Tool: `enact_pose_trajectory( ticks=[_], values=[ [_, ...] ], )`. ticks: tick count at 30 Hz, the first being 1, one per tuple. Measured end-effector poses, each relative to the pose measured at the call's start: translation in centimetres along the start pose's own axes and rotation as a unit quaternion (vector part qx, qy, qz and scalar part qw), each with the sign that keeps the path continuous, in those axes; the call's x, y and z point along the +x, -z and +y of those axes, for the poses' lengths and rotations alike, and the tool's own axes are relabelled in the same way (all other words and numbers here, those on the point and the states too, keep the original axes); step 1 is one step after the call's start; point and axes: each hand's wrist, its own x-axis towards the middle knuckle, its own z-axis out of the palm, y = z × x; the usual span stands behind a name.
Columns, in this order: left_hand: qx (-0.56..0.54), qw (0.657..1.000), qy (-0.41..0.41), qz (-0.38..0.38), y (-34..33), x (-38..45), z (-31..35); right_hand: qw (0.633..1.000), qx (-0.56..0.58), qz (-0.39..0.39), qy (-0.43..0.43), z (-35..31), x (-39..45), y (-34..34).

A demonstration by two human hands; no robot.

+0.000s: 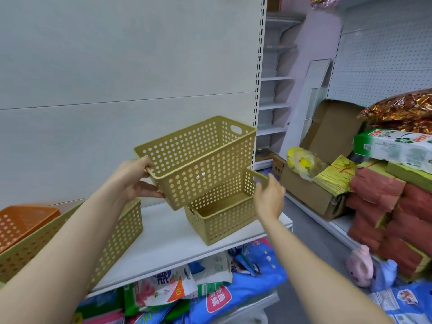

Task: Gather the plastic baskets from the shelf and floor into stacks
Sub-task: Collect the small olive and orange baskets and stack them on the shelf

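My left hand (138, 181) grips the near left end of a tan perforated basket (198, 160), holding it tilted in the air above the white shelf (163, 242). Its lower right corner hangs over a second tan basket (222, 211) that stands on the shelf near the right end. My right hand (268, 197) is open beside that second basket, fingers close to its right rim. A third, longer tan basket (121, 230) stands on the shelf at the left, partly hidden by my left forearm. An orange basket (23, 220) sits behind it at the far left.
Below the shelf lie several coloured plastic packets (210, 288). To the right, cardboard boxes (311, 190), stacked red and yellow paper bundles (385, 206) and a tissue pack (395, 148) crowd the aisle. A pink plush toy (360, 267) lies on the floor. The shelf back panel (117, 78) is bare.
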Motion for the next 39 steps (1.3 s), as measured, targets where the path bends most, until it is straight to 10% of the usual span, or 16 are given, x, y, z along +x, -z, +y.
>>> enact_pose_trajectory(
  ticks=[7,16,22,29,39],
  values=[
    [0.017,1.0,0.008,-0.022,-2.1,2.9,0.2,0.985,0.015,-0.169,-0.024,4.1,8.7,0.4],
    [0.068,0.996,0.033,-0.037,-3.8,4.6,-0.2,0.992,0.053,-0.079,-0.084,3.8,5.6,0.1],
    [0.13,0.99,0.033,-0.037,-3.2,4.6,-0.7,0.901,0.386,-0.145,-0.132,-0.1,8.2,2.3],
    [0.13,0.991,-0.014,-0.01,-4.7,5.1,-4.9,0.975,0.198,-0.089,-0.036,0.3,6.6,1.5],
    [0.136,0.984,-0.116,0.009,-5.3,6.2,-15.9,0.964,0.228,-0.119,-0.071,3.9,4.2,-0.6]
  ],
)
